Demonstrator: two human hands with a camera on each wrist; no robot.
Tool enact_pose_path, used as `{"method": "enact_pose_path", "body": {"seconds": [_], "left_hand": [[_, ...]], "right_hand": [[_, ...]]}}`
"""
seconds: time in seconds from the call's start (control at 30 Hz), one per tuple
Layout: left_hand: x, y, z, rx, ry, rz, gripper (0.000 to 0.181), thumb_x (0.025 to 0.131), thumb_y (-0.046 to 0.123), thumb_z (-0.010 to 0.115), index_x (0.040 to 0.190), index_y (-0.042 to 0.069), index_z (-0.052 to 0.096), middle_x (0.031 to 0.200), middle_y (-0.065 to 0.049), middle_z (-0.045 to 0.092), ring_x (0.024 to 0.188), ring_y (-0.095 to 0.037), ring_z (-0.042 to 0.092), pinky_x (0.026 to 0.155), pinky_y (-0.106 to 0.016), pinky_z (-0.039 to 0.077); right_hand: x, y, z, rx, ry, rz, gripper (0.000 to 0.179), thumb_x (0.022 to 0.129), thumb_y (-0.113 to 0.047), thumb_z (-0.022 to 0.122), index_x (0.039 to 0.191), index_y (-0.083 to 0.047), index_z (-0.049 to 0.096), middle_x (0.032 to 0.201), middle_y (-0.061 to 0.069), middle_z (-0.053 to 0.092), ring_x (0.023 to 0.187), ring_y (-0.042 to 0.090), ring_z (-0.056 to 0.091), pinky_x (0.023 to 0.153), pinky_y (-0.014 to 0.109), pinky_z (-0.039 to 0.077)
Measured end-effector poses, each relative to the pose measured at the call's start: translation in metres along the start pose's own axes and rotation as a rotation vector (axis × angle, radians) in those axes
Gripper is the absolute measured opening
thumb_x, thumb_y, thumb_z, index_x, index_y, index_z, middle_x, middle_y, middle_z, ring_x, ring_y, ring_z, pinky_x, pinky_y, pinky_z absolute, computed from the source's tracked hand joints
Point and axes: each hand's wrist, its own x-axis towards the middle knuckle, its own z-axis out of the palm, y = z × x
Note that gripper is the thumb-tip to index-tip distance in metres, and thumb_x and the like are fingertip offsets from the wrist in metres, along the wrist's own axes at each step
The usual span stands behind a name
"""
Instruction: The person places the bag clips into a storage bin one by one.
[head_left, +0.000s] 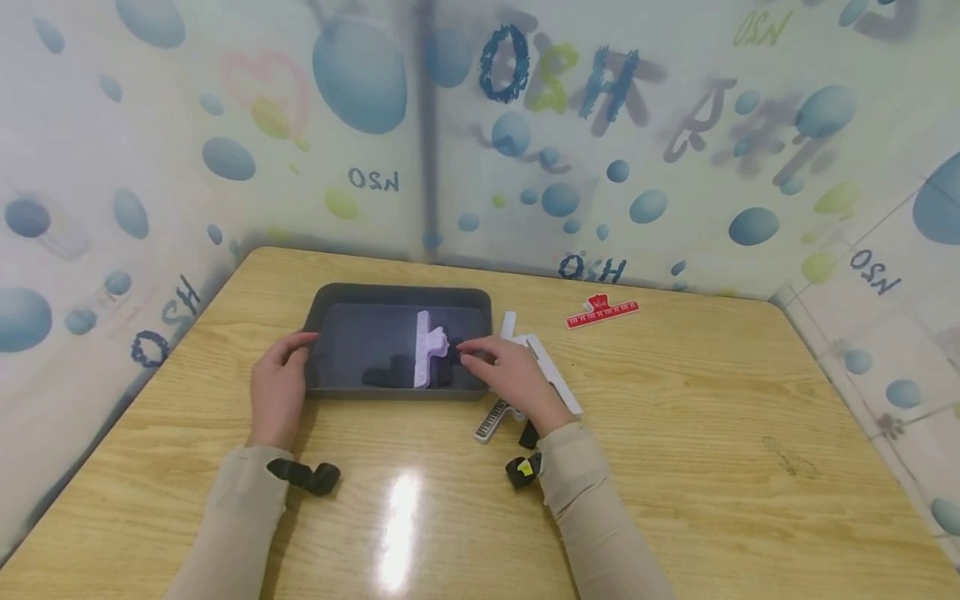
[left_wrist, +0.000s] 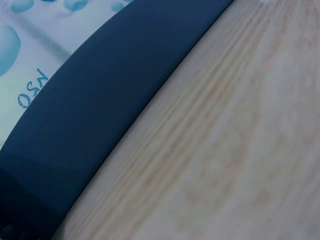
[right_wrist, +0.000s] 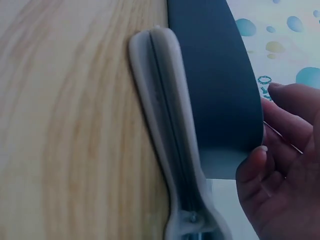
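Observation:
A dark grey tray (head_left: 397, 393) lies on the table, and my left hand (head_left: 277, 387) holds its left wall at the rim. Inside the tray, toward the right, lies a pale lilac music clip (head_left: 423, 350) with its tab facing right. My right hand (head_left: 517, 375) reaches over the tray's right rim, thumb and fingers bent and apart, holding nothing. Its fingertips are just right of the lilac clip. Under and beside this hand lie a white clip (head_left: 557, 377), a clip with a keyboard print (head_left: 492, 421) and a black piece (head_left: 529, 434), partly hidden.
A red clip (head_left: 602, 313) with a keyboard pattern lies at the back right of the wooden table (head_left: 712, 467). Printed curtain-like walls (head_left: 465, 167) stand close behind the table and at its sides. In the right wrist view, a pale clip (right_wrist: 165, 110) lies alongside the tray wall.

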Motion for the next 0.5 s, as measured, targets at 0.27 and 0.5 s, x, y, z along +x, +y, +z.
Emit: {"method": "enact_pose_path", "body": {"seconds": [0.27,0.5], "left_hand": [[0.001,-0.002,0.0,0.002,0.0,-0.004,0.033,0.095,0.027,0.036,0.12,0.019,0.057,0.134,0.004,0.042,0.123,-0.012,0.035,0.098,-0.038,0.029],[0.002,-0.002,0.0,0.008,0.005,0.006,0.033,0.095,0.028,0.037,0.119,0.019,0.057,0.133,0.005,0.044,0.122,-0.011,0.036,0.097,-0.037,0.03]], "right_hand": [[-0.002,0.008,-0.011,0.12,0.022,0.009,0.033,0.087,-0.042,0.052,0.114,-0.024,0.059,0.102,-0.012,0.06,0.086,0.005,0.057,0.074,0.03,0.046],[-0.005,0.014,-0.027,0.17,0.059,0.055,0.031,0.087,-0.041,0.053,0.114,-0.026,0.058,0.105,-0.007,0.06,0.084,0.008,0.059,0.075,0.033,0.046]]}}
